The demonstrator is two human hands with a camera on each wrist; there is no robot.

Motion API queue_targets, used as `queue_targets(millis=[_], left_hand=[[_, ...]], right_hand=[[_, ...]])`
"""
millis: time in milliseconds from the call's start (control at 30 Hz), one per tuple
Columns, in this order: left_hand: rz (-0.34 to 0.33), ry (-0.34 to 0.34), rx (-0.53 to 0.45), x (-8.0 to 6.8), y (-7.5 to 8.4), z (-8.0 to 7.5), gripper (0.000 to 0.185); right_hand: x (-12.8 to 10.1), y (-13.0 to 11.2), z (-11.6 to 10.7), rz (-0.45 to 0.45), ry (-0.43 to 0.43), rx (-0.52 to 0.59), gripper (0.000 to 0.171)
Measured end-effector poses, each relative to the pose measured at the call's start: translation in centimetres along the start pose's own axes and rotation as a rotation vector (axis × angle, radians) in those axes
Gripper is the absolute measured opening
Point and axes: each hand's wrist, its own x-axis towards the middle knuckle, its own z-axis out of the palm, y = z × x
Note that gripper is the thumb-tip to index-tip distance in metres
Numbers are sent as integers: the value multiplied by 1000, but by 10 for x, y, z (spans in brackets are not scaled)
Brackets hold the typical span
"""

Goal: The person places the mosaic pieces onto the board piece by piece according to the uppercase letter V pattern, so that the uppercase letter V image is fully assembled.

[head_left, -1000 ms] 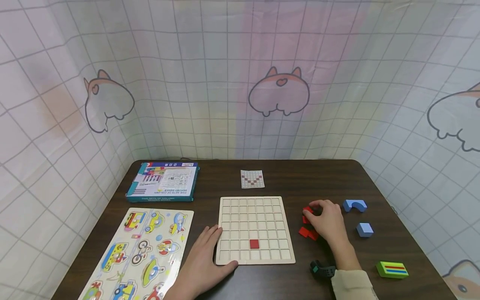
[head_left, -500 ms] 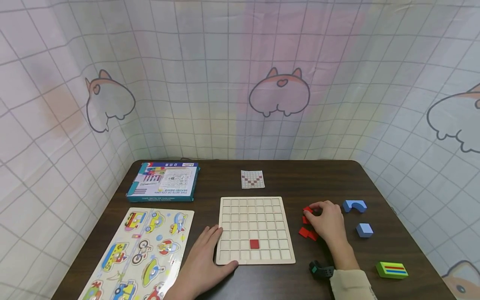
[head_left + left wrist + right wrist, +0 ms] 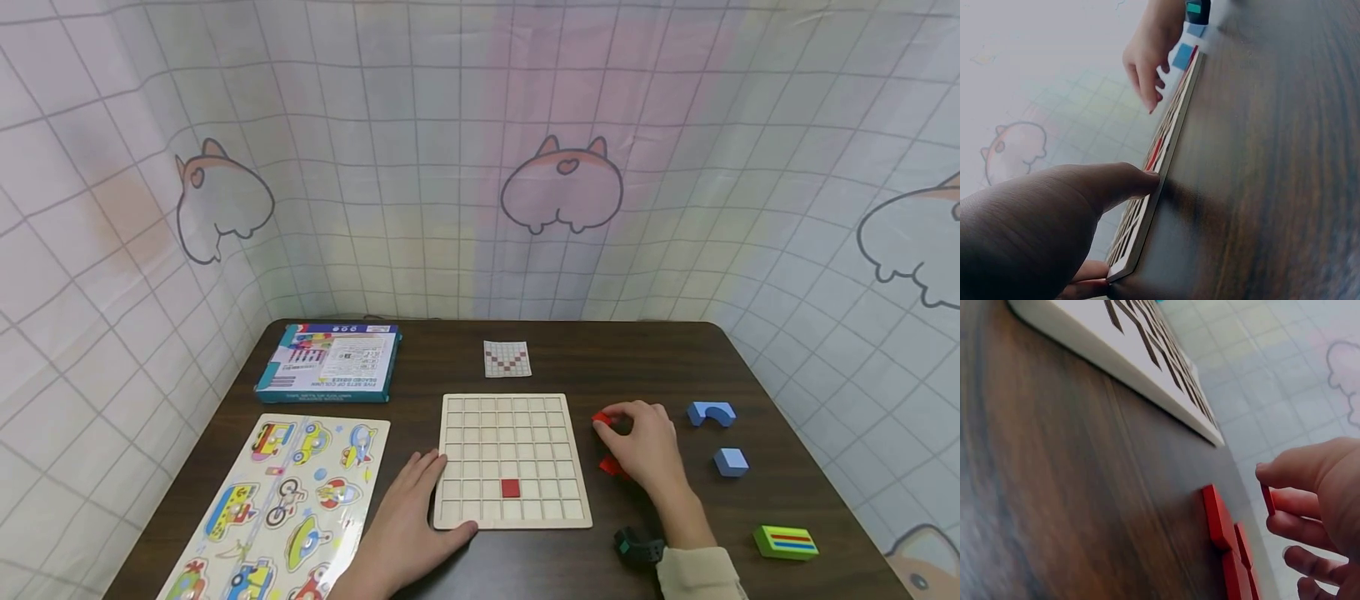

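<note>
The right hand (image 3: 649, 443) pinches a red tile (image 3: 601, 417), seemingly raised, tabletop (image 3: 585, 387) between it and the board (image 3: 513, 524). The left hand (image 3: 405, 518), fingers outstretched, touches the board's edge.

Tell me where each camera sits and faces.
Head: on the head, facing forward and down at table and grid board; shows left hand, right hand.
Left wrist: worn there, facing along the grid board's edge; left hand close, right hand beyond.
Right wrist: worn there, facing red tiles and grid board; right hand pinching one tile.
Head and left wrist share both hands.
</note>
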Motion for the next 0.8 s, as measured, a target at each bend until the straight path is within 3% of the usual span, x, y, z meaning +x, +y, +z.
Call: queue_targets(millis=[267,800], left_hand=[[-4,-1,4,0,0,0,107],[-1,3,5,0,0,0,106]], right_hand=[[-5,-14,9,-107,-13,15,28],[-17,-43,25,-197,-76,20,25]])
